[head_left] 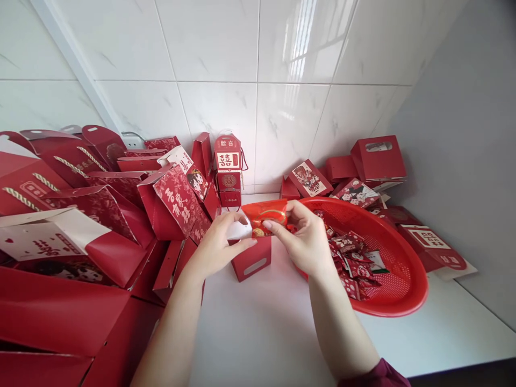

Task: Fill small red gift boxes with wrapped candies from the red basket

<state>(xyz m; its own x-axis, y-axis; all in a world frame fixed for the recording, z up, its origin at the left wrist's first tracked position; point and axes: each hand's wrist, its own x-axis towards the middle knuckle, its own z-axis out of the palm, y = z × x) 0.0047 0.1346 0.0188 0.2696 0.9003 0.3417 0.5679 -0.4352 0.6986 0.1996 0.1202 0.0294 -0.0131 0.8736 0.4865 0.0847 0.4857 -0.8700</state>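
A small red box [255, 263] with an oblong window in its front stands with its top open on the white table. My left hand [221, 242] is at its left side, its fingers round the white inner flap [239, 230] and its thumb along the top edge. Between the thumb and fingers of my right hand [303, 232] is a shiny red packet [264, 208] with gold print, held over the open box. Something gold shows just below the packet, too small to name.
A red plastic basket [415, 293] with several wrapped sweets [357, 263] stands at the right. Red gift boxes [167, 201] crowd the left side, some with rope handles. More boxes [379, 158] lie behind the basket, and small boxes [229, 172] are stacked by the tiled wall [217, 43].
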